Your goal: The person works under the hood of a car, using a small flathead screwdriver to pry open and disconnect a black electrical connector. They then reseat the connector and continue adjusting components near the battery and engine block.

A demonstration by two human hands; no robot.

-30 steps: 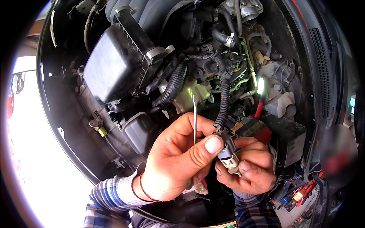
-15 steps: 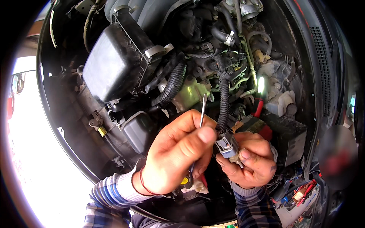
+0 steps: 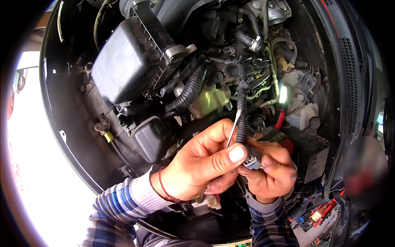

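Observation:
My left hand (image 3: 199,166) is closed on a slim flat-blade screwdriver (image 3: 233,129), its bare metal shaft rising past my forefinger beside a ribbed black wiring conduit (image 3: 242,109). The left thumb presses at the lower end of that conduit, against a grey plug connector (image 3: 252,161). From the other side, my right hand (image 3: 272,175) pinches the connector between thumb and fingers. Both hands meet over the engine bay, and their fingers hide much of the connector and the screwdriver's handle.
A black air filter box (image 3: 123,61) fills the upper left, with a smaller black box (image 3: 151,139) below it. A lit work lamp (image 3: 282,94) with a red body stands at the right. Loose tools (image 3: 323,214) lie at the lower right.
My left hand has moved right, bringing its thumb and the screwdriver against the conduit and connector. The connector has turned in my right hand and is more covered by fingers.

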